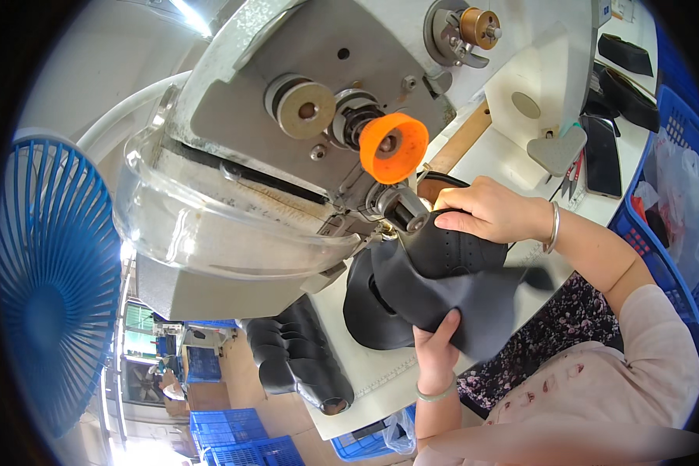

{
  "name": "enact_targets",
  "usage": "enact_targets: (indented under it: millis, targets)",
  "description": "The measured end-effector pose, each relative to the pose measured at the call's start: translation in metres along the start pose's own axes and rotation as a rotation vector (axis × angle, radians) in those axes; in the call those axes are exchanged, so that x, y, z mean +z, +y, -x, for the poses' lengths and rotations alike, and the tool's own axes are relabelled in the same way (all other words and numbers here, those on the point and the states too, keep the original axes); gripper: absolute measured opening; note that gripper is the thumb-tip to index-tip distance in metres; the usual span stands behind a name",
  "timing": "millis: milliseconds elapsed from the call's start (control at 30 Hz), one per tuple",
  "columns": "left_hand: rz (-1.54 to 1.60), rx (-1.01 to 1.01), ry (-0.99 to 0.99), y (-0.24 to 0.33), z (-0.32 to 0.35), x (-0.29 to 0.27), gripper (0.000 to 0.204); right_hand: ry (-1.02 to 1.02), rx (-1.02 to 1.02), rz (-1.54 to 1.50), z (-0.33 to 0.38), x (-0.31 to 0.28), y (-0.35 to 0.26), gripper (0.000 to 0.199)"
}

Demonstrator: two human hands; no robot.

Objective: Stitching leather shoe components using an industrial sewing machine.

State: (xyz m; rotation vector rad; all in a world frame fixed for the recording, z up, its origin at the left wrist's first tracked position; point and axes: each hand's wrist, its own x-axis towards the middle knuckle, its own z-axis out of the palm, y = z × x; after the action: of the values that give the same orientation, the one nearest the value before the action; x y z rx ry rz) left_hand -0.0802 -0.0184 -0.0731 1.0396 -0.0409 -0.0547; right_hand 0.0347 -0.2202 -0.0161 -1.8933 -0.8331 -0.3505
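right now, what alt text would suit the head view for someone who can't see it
A person's left hand grips black material at a sewing machine, with the right hand on it higher up. A blue fan is at left; at right, a phone lies on the white table.

Pretty bright: long white tube light (191,17) glows upper left, clear curved plastic guard (210,241) catches glare, edges bend fisheye-style, and the smooth black sheet (478,307) looks kinda blurry.
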Motion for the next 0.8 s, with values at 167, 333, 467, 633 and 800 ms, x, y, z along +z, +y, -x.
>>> enact_targets:
  millis: [167,333,467,633,800]
  targets:
    - [-0.588,0.26,0.023,0.004,-0.008,0.015,0.018,-0.044,0.033,-0.084,0.0,-0.005,0.003,0.03]
    - [-0.637,0.245,-0.026,0.007,-0.01,-0.006,0.024,-0.056,0.036,-0.113,-0.002,-0.008,0.003,0.029]
    - [-0.642,0.521,0.132,0.037,-0.034,-0.028,0.041,-0.082,0.066,-0.119,-0.005,-0.006,-0.001,0.027]
    - [-1.622,1.187,-0.314,0.078,-0.075,-0.01,0.056,-0.103,0.088,-0.093,-0.003,-0.009,-0.001,0.027]
    - [-1.272,0.958,-0.373,0.077,-0.069,0.006,0.046,-0.076,-0.031,-0.053,-0.006,-0.005,0.013,0.028]
